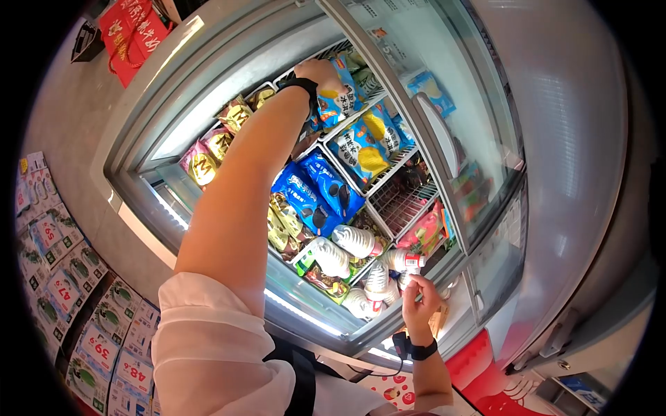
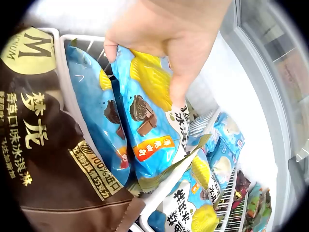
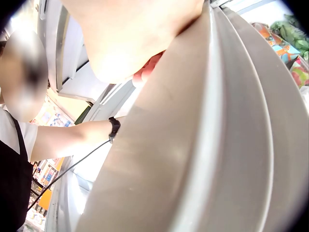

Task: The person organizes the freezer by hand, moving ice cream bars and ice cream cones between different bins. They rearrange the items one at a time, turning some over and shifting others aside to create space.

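A blue and yellow ice cream bag point(image 2: 152, 116) is gripped at its top by my left hand point(image 2: 169, 38), thumb on its front. The head view has this left hand point(image 1: 322, 75) over the freezer's far basket, on the upper blue bag point(image 1: 338, 97). Beside the gripped bag stands another blue bag point(image 2: 94, 106), with a brown Magnum bag point(image 2: 43, 125) nearer the camera. My right hand point(image 1: 422, 305) is at the freezer's near edge by white-wrapped bottles point(image 1: 404, 260), its fingers loosely bent. In the right wrist view the right hand point(image 3: 130, 36) lies against the metal frame point(image 3: 159, 130), most fingers hidden.
Wire baskets hold dark blue bags point(image 1: 305, 197), yellow-and-blue bags point(image 1: 364, 145) and gold-and-pink bags point(image 1: 201, 165). A sliding glass lid's frame point(image 1: 395, 90) crosses the freezer. Price posters point(image 1: 97, 347) lie at the left, and a red bag point(image 1: 135, 38) stands beyond the freezer.
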A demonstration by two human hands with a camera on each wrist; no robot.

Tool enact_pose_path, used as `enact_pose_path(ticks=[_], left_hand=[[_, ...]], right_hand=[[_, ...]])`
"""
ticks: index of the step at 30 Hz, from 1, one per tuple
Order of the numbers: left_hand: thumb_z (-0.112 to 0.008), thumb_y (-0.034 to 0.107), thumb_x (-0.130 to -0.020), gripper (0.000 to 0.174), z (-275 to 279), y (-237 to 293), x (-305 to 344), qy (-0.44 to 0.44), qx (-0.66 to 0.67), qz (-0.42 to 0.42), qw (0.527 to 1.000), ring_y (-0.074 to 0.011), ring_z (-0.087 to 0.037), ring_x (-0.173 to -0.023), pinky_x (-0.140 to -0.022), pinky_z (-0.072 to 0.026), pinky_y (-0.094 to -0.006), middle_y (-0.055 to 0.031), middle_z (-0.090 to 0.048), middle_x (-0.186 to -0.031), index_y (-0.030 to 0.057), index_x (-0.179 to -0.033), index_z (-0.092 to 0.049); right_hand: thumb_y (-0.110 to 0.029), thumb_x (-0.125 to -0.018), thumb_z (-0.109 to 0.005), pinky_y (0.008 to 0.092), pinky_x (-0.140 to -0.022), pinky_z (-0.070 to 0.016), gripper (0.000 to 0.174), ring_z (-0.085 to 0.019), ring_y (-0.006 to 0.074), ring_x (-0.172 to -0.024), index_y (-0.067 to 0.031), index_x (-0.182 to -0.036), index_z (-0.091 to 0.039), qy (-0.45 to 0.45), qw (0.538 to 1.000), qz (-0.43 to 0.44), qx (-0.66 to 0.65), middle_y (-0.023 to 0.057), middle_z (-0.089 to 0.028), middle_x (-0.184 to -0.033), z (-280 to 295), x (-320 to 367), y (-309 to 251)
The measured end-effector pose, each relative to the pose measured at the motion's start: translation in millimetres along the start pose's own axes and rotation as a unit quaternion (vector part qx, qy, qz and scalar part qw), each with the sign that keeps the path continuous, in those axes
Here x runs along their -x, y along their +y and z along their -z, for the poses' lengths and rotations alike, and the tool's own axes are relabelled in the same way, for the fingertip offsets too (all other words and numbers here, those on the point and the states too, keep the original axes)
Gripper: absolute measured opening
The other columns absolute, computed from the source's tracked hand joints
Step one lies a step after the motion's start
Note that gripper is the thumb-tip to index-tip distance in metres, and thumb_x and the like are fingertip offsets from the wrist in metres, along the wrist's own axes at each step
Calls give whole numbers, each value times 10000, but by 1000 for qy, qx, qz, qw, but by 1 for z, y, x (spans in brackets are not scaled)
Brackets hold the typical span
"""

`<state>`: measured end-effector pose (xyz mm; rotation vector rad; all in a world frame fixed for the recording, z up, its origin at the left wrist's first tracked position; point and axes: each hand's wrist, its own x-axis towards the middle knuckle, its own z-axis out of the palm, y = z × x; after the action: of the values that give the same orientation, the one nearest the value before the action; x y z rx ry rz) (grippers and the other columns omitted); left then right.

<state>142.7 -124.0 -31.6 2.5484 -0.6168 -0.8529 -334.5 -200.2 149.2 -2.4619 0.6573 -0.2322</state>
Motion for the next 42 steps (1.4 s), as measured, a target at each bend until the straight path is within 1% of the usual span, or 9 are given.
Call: enact_pose_path(ticks=[3,12,20,26,28,32,36,41,42], left_hand=[[-748,557,-606,787,-3,7,-2,-16,8,48,999,-363,-361,-1295,-949,-370,-538,-171,-396,-1389,81,-1214,-596],[-765,628,-527,836,4,-5,1,64,-9,-36,997,-390,-493,-1170,-918,-373,-516,-133,-657,-1048,65,-1128,-622],[-716,617,-573,736,15,5,25,-31,-20,-70,997,-373,-497,-1160,-939,-388,-459,-170,-621,-1134,25,-1009,-679],[-736,462,-602,727,43,24,104,111,190,-69,973,-296,-664,-835,-726,-525,-386,-183,-671,-919,-66,-1073,-570],[-792,409,-647,594,51,20,121,4,368,-6,930,-236,-658,-809,-748,-510,-353,-129,-680,-879,-3,-1035,-612],[-782,302,-721,553,42,35,227,-188,373,-91,904,-203,-634,-911,-843,-485,-315,-121,-656,-1012,-3,-1131,-572],[-762,202,-742,542,21,111,344,-330,492,-130,795,-197,-619,-972,-852,-484,-309,-107,-632,-1093,8,-1197,-538],[-763,201,-767,500,-40,221,429,-340,464,-166,801,-171,-638,-939,-823,-510,-297,-82,-657,-1027,15,-1176,-543],[-764,292,-771,616,-49,237,437,-370,410,-241,798,-202,-589,-1064,-873,-490,-324,-140,-601,-1159,-12,-1234,-495]], right_hand=[[0,-832,-607,219,-461,-362,121,-470,78,-466,-14,-949,-634,-4,1000,4,10,15,-536,-606,1,-2,-3],[1,-835,-605,215,-452,-350,117,-451,71,-459,-15,-948,-629,12,999,13,31,12,-524,-593,-1,-6,-5],[-20,-837,-609,233,-432,-343,87,-453,88,-441,-32,-922,-627,18,999,3,39,19,-509,-562,-1,-6,-9],[-42,-824,-626,262,-436,-377,94,-491,136,-439,-62,-916,-640,22,999,17,21,43,-518,-543,1,-4,-3],[-47,-844,-612,249,-462,-390,117,-501,115,-472,-50,-960,-631,13,1000,10,6,32,-548,-585,5,-3,-3],[-109,-908,-588,273,-678,-474,311,-592,123,-783,-32,-1199,-508,28,983,6,-180,64,-625,-888,6,1,13],[-276,-886,-650,397,-993,-413,781,-457,249,-1210,-33,-1430,-146,-71,874,-147,-458,202,-375,-1368,38,35,-24],[-313,-842,-702,220,-461,-432,549,-541,81,-549,-42,-1209,-397,-4,789,-263,-556,44,-608,-902,115,97,-11],[-286,-857,-681,235,-544,-499,468,-588,110,-620,-31,-1178,-454,-33,794,-252,-553,60,-615,-944,138,111,10]])
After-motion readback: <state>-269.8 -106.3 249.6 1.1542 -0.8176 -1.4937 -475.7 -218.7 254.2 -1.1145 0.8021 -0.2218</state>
